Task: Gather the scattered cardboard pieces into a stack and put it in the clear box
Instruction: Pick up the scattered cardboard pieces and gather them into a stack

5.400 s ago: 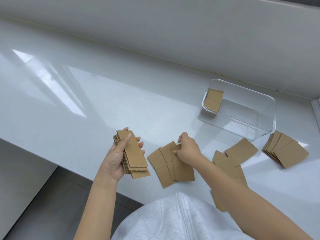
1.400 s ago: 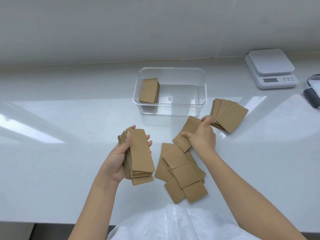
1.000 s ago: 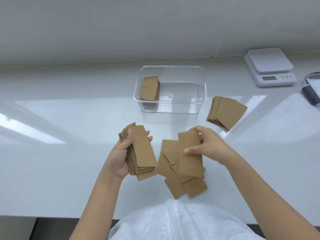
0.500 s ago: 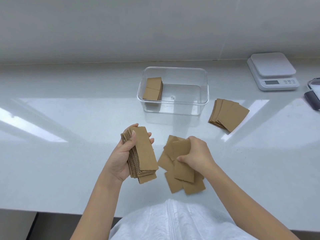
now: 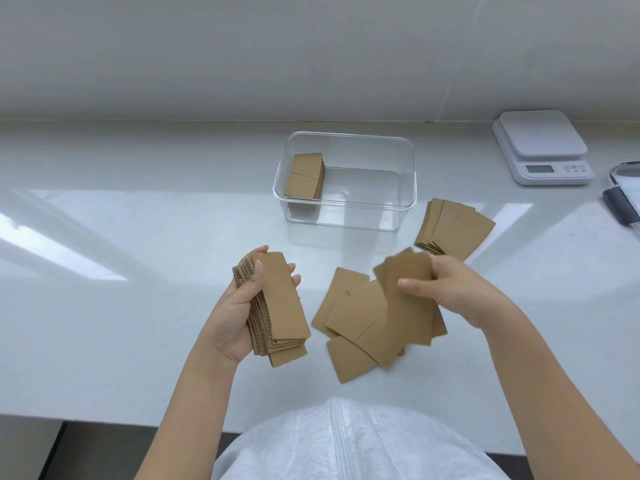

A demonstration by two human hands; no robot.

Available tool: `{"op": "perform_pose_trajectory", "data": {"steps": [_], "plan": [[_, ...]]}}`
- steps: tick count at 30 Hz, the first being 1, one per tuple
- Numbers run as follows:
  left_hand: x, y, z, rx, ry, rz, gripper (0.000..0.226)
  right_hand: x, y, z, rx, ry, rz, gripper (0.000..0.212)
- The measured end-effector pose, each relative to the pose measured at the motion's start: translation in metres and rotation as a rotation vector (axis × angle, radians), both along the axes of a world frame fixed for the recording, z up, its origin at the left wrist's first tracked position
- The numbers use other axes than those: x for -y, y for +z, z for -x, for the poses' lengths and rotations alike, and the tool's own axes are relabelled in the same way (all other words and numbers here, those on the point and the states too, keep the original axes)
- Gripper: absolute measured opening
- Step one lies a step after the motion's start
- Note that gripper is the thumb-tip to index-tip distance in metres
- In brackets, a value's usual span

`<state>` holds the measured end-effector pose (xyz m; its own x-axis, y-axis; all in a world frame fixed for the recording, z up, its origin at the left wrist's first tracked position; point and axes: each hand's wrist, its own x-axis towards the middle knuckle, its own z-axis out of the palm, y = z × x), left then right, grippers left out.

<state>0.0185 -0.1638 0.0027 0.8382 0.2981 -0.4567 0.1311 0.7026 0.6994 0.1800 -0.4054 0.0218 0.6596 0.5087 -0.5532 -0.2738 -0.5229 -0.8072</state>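
Writing: none legible on any cardboard or on the clear box [image 5: 346, 202]; scale [image 5: 543, 150], far R of box, has a small display + buttons, too small to read.
Left hand [image 5: 232, 317]: front-L of box, above the bench [image 5: 121, 323]; fingers wrapped round the held stack [image 5: 277, 306], thumb across its top face, fingertips showing past the far long edge.
Held stack: long strips, corrugated edges visible on L side; long axis runs near-to-far, far end tipped slightly L; lowest strip sticks out at the near end. Count can't be told.
Loose pile [image 5: 356, 323]: flat on bench straight in front of box, between the two hands; overlapping at mixed angles, so no single heading; lower pieces partly covered.
Pieces in box [image 5: 304, 176]: small stack leaning on the box's L end wall, faces toward the box's inside; lower part seen only through the plastic.
Right hand [image 5: 446, 289]: front-R of box, raised over the loose pile's R side; fingers pinched on lifted pieces [image 5: 405, 299], thumb on the top face. Motion-blurred, looks like more than one; long axis roughly near-to-far.
Fanned stack [image 5: 453, 230]: on bench just R of box, long axis tilted far-L to near-R.
Cut off: dark-edged object [image 5: 623, 199] at frame's R edge, far R of box, can't be identified.
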Motion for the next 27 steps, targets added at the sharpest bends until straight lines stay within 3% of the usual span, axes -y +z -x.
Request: {"op": "perform_pose_trajectory", "data": {"steps": [2,6,11,14,17,24,27], "plan": [[0.001,0.000,0.000,-0.004,0.011,0.001,0.066,-0.008,-0.006,0.012,0.006,0.211,0.183,0.022],[0.000,0.002,0.000,-0.012,0.032,-0.007,0.036,-0.033,-0.022,0.035,0.191,0.435,0.315,0.017],[-0.003,0.001,0.002,-0.013,0.037,-0.031,0.036,-0.052,-0.042,0.047,0.540,0.622,0.550,0.042],[-0.004,0.001,0.002,-0.017,0.045,-0.031,0.036,-0.057,-0.048,0.044,0.599,0.664,0.573,0.045],[-0.004,0.000,0.002,-0.022,0.051,-0.024,0.036,-0.057,-0.045,0.041,0.583,0.542,0.486,0.034],[-0.006,0.000,0.002,-0.020,0.065,-0.013,0.042,-0.030,-0.010,0.004,0.252,-0.083,0.022,0.018],[-0.007,-0.002,0.001,-0.012,0.060,0.000,0.045,-0.011,0.006,-0.009,0.094,-0.249,-0.161,0.016]]}}
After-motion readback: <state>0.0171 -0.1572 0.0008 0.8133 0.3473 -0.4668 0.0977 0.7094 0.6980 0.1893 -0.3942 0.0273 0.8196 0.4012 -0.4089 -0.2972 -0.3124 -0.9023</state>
